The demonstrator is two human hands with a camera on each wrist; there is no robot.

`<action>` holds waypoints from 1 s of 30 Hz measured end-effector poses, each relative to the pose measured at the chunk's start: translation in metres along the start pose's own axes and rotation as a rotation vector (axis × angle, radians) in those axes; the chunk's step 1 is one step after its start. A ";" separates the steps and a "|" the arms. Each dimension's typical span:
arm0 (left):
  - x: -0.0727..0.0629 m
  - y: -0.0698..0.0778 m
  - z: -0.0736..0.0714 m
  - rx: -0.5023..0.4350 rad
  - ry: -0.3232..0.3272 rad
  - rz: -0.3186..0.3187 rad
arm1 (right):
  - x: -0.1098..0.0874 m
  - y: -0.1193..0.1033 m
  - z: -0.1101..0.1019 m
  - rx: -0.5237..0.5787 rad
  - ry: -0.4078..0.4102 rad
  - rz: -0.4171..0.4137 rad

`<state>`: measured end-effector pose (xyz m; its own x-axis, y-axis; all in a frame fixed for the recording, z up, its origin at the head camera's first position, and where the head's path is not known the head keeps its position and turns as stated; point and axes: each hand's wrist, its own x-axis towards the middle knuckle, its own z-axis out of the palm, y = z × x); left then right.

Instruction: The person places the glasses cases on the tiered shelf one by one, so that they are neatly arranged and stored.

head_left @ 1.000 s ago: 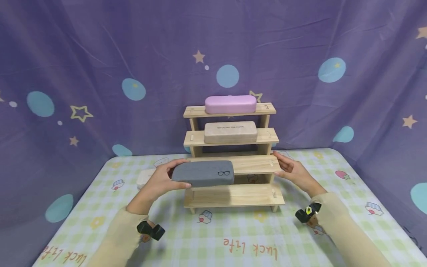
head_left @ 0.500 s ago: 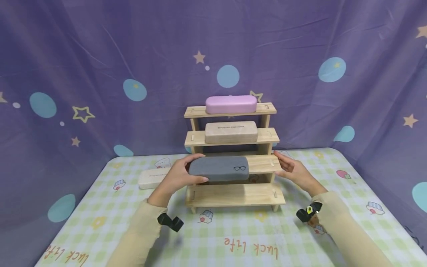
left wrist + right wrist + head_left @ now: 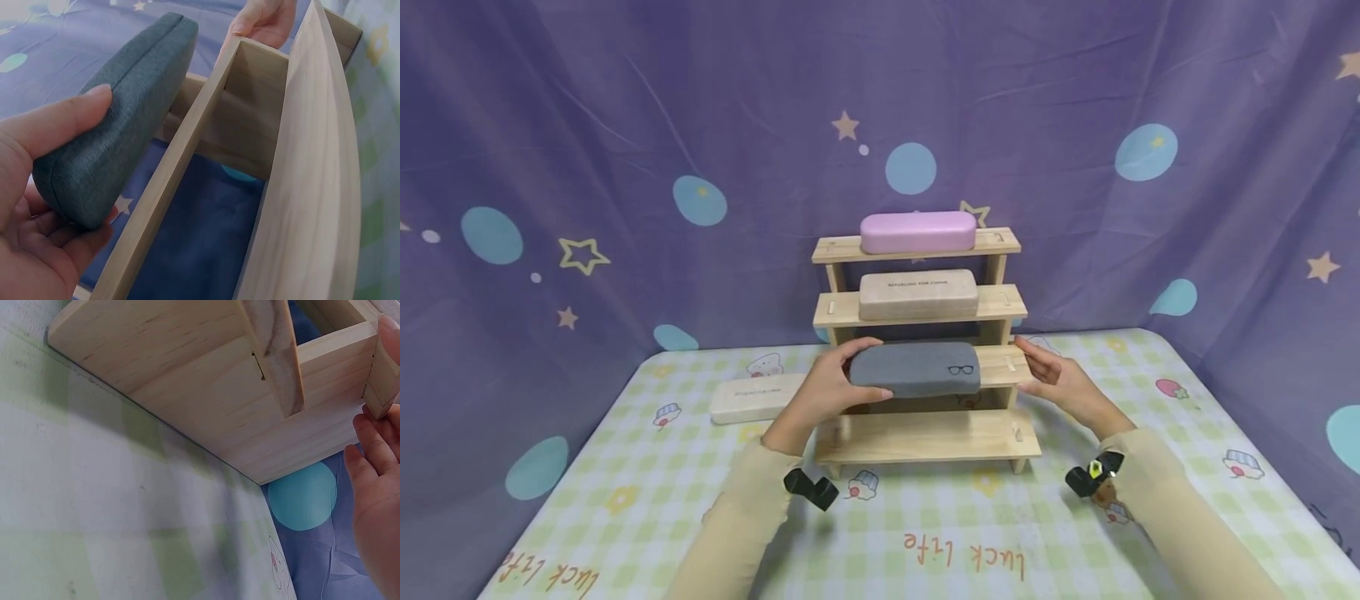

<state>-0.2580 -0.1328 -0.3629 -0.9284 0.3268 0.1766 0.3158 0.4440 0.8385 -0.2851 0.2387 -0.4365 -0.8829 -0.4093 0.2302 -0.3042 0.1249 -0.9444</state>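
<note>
Right fingers (image 3: 375,444) pinching wooden shelf board (image 3: 382,390) at end; side panel (image 3: 187,406) upright on checked cloth (image 3: 125,506).

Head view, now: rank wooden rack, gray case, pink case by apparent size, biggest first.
wooden rack
gray case
pink case
Gray is nearer the camera, so the cases' real order is unsure.

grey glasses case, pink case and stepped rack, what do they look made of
Grey glasses case: seems fabric-covered and matte, with a fine weave and a seam in the left wrist view; its core is hidden.
Pink case: smooth with a soft sheen, maybe plastic or coated leatherette.
Stepped rack: pale wood, apparently unpainted, with grain along the boards.
</note>
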 end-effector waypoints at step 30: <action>0.016 0.001 0.021 0.145 0.048 0.003 | 0.000 0.002 0.001 -0.004 0.007 -0.020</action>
<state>-0.2683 -0.1094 -0.3697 -0.9347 0.2895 0.2061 0.3401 0.5604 0.7552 -0.2858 0.2381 -0.4384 -0.8791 -0.4051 0.2511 -0.3235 0.1203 -0.9386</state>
